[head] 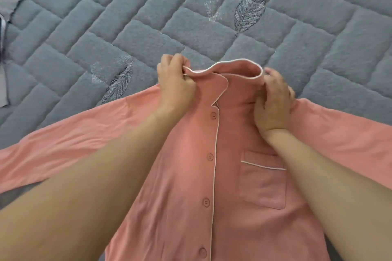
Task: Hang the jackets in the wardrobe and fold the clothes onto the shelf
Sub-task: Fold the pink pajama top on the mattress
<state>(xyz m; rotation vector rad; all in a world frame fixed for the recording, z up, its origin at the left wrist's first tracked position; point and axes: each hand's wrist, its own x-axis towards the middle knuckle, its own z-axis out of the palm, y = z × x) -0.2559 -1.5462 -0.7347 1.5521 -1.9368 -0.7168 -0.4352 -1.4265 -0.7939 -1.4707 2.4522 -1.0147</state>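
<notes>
Here, the collar gets straightened before any folding starts

From the head view, the salmon-pink button-front pyjama shirt with white piping [191, 186] lies face up on the grey quilted bedspread stitched with leaf shapes [148, 17], sleeves spread to either side and its chest pocket [263, 184] flat; the left hand [175, 82] pinches the left end of the white-edged collar [224, 72] between thumb and curled fingers, while the right hand [273, 104] grips the other end, its fingertips tucked behind the fabric so I cannot see them. To my eye the step goes best if both ends are drawn outward evenly and the collar is laid down flat along its crease, keeping the buttoned front centred, before the sleeves are brought in. A grey cloth [8, 38] lies at the far left edge, well apart
</notes>
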